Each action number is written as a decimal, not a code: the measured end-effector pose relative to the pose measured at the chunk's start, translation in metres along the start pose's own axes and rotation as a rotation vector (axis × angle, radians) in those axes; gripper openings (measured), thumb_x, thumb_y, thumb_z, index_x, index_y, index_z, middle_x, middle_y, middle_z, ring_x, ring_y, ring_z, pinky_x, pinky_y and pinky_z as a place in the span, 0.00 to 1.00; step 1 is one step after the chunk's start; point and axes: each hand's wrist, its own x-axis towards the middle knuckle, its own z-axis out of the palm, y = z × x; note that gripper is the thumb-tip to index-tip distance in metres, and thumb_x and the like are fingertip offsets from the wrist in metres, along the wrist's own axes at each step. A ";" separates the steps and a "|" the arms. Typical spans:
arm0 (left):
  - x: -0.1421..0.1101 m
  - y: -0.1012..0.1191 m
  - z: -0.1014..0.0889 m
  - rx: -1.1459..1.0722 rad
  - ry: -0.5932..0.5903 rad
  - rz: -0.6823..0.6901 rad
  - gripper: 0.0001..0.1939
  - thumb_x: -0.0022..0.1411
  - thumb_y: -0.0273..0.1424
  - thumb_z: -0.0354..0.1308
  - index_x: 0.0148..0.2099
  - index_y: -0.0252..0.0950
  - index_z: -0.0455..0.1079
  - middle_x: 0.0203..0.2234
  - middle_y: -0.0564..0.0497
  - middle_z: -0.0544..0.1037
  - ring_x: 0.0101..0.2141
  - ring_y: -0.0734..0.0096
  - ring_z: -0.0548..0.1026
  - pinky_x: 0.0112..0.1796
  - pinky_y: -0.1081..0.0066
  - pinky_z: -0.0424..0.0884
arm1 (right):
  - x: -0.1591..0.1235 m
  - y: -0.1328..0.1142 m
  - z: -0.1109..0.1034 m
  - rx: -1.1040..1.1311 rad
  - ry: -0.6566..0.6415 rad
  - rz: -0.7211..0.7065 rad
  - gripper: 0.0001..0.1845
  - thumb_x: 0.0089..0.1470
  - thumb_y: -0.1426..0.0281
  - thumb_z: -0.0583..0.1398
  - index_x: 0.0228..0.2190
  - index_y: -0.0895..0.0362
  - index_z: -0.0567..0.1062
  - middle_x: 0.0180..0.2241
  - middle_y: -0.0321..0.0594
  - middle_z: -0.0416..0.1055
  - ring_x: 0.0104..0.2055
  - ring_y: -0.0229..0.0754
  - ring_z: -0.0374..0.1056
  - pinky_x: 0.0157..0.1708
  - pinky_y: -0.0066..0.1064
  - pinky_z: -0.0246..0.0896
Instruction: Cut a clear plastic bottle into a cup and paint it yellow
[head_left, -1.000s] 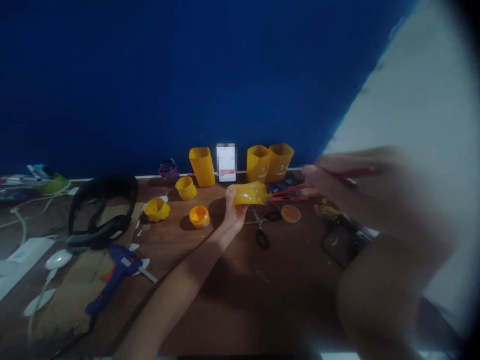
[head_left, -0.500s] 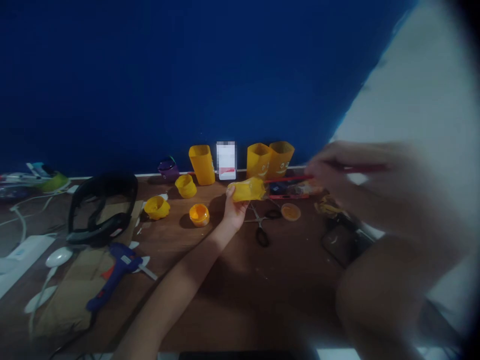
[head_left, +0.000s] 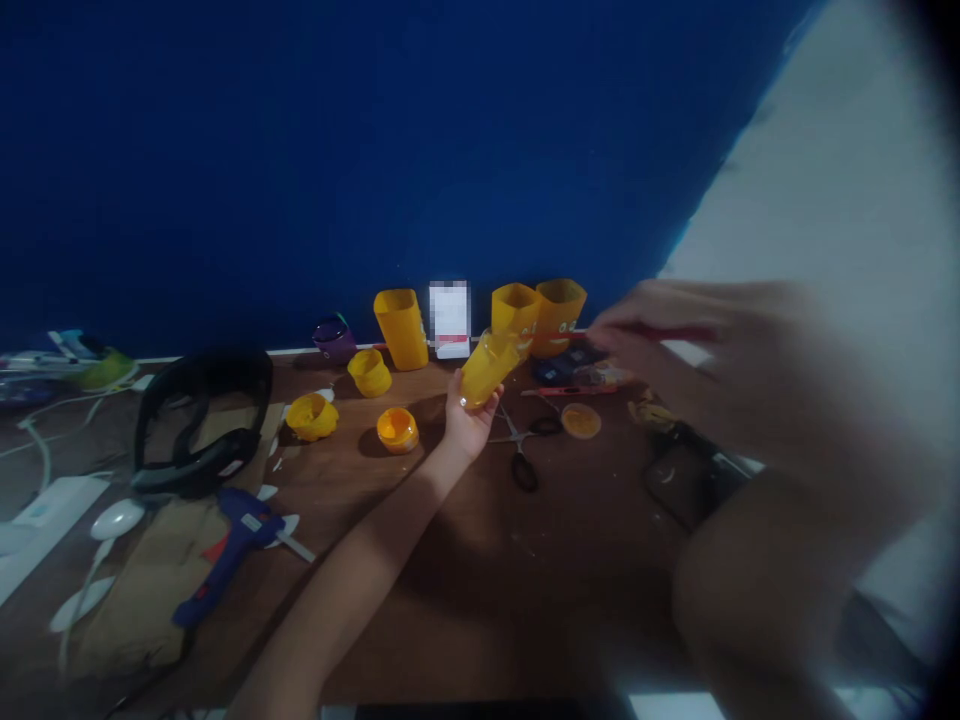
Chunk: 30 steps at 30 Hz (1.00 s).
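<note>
My left hand [head_left: 469, 428] is closed around a yellow-painted clear plastic container [head_left: 486, 372], which tilts with its clear open end up and to the right. My right hand [head_left: 720, 370], large and blurred near the camera, grips a slim red paintbrush [head_left: 682, 332]. The brush's tip cannot be made out, and the hand is apart from the container. An open jar of orange-yellow paint [head_left: 398, 430] stands left of my left wrist. Scissors with black handles [head_left: 523, 455] lie just right of that wrist, beside a round orange lid [head_left: 581, 421].
Yellow cups [head_left: 401, 330] stand along the blue wall, two with painted faces [head_left: 559, 318], around a phone [head_left: 450, 320]. Two small yellow pieces [head_left: 313, 417] and a purple cup [head_left: 334, 341] are at left. A blue glue gun [head_left: 232, 550] lies on cardboard [head_left: 139, 580] near a black headset [head_left: 202, 470].
My left hand has turned the yellow container from nearly level to tilted up at the right. My right hand has shifted slightly left with the paintbrush.
</note>
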 end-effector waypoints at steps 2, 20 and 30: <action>0.000 0.001 0.000 -0.002 0.002 -0.013 0.20 0.65 0.41 0.57 0.54 0.34 0.71 0.35 0.45 0.81 0.30 0.71 0.79 0.29 0.75 0.76 | 0.000 -0.003 -0.002 -0.001 0.005 -0.010 0.09 0.64 0.69 0.56 0.32 0.55 0.74 0.31 0.30 0.75 0.26 0.29 0.66 0.27 0.26 0.56; -0.002 0.001 0.000 0.070 -0.025 -0.045 0.24 0.67 0.44 0.52 0.55 0.31 0.69 0.30 0.45 0.78 0.28 0.71 0.76 0.29 0.75 0.72 | 0.008 -0.004 0.009 0.056 -0.020 -0.041 0.10 0.63 0.71 0.56 0.29 0.56 0.73 0.24 0.29 0.69 0.22 0.29 0.59 0.24 0.27 0.54; -0.005 0.003 0.001 0.055 -0.034 -0.069 0.26 0.67 0.48 0.50 0.52 0.30 0.71 0.28 0.44 0.77 0.27 0.71 0.76 0.26 0.75 0.73 | 0.008 -0.009 0.010 0.044 0.004 -0.070 0.09 0.62 0.71 0.57 0.30 0.55 0.73 0.24 0.31 0.70 0.23 0.30 0.60 0.25 0.27 0.54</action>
